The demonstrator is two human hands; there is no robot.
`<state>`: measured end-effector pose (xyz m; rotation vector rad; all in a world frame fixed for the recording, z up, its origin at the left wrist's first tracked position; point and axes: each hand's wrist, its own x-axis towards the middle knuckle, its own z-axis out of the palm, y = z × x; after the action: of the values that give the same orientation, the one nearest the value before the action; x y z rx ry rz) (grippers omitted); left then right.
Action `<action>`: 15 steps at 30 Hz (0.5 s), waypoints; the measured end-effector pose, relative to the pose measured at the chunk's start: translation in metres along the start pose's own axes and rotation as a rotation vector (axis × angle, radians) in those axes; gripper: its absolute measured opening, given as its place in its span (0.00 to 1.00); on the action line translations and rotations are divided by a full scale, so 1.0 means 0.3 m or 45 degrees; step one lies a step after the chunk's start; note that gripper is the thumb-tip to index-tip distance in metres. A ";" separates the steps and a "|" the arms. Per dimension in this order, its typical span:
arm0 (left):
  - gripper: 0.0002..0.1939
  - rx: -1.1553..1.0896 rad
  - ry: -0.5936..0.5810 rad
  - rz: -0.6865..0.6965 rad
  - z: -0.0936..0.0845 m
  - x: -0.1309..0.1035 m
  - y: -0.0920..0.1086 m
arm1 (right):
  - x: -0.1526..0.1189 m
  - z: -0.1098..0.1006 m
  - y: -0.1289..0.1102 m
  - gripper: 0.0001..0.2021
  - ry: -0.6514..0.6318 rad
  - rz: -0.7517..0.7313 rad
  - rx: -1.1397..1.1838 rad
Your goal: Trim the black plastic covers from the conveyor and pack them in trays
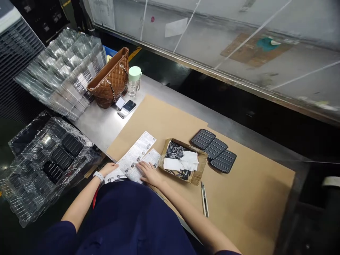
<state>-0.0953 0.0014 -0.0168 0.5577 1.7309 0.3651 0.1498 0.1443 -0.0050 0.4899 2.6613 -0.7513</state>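
Note:
Two printed paper sheets, with text and round black marks, lie at the table's near edge. My left hand (pixel 109 169) pinches the near left side of the longer sheet (pixel 138 150). Across the shorter sheet (pixel 134 174) my right hand (pixel 149 174) lies with fingers stretched out, pressing on the paper. Just right of that hand stands an open cardboard box (pixel 202 168) holding many small black parts (pixel 174 150) and white paper pieces (pixel 189 160). Beyond the box, three black ribbed plates (pixel 215 148) overlap in a row.
Brown cardboard (pixel 247 184) covers much of the metal table. A cutter-like tool (pixel 204 200) lies near me. Further back are a phone (pixel 126 109), a bottle (pixel 134 81) and a brown bag (pixel 110 83). Clear trays (pixel 63 71) and packed black plates (pixel 62 157) stand left.

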 end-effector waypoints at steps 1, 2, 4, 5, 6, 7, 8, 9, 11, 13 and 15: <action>0.17 -0.003 0.010 -0.008 0.013 0.001 -0.001 | 0.021 0.002 -0.004 0.35 -0.006 0.014 -0.012; 0.17 -0.007 0.019 -0.011 0.022 0.000 -0.001 | 0.046 -0.002 -0.008 0.36 -0.005 0.014 -0.018; 0.17 -0.023 0.035 -0.010 0.033 -0.003 -0.003 | 0.096 -0.019 -0.009 0.36 -0.016 -0.005 -0.035; 0.17 -0.036 0.046 -0.010 0.036 -0.005 -0.004 | 0.117 -0.030 -0.008 0.34 -0.023 -0.019 -0.046; 0.17 -0.050 0.060 -0.013 0.038 -0.006 -0.005 | 0.134 -0.041 -0.006 0.33 -0.030 -0.034 -0.057; 0.18 -0.064 0.076 -0.020 0.039 -0.005 -0.006 | 0.147 -0.051 -0.005 0.31 -0.039 -0.046 -0.071; 0.19 -0.076 0.089 -0.031 0.040 -0.002 -0.007 | 0.157 -0.061 -0.005 0.29 -0.049 -0.059 -0.085; 0.20 -0.085 0.100 -0.044 0.041 0.003 -0.008 | 0.165 -0.070 -0.005 0.27 -0.061 -0.071 -0.099; 0.21 -0.099 0.117 -0.071 0.041 0.018 -0.010 | 0.178 -0.089 -0.009 0.18 -0.086 -0.101 -0.119; 0.21 -0.110 0.134 -0.087 0.039 0.036 -0.012 | 0.195 -0.116 -0.016 0.07 -0.093 -0.123 -0.132; 0.21 -0.119 0.141 -0.086 0.035 0.048 -0.015 | 0.222 -0.149 -0.023 0.06 -0.060 -0.112 -0.148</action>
<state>-0.0882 0.0050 -0.0336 0.4167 1.8240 0.4336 0.0783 0.1791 0.0074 0.3231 2.6779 -0.6198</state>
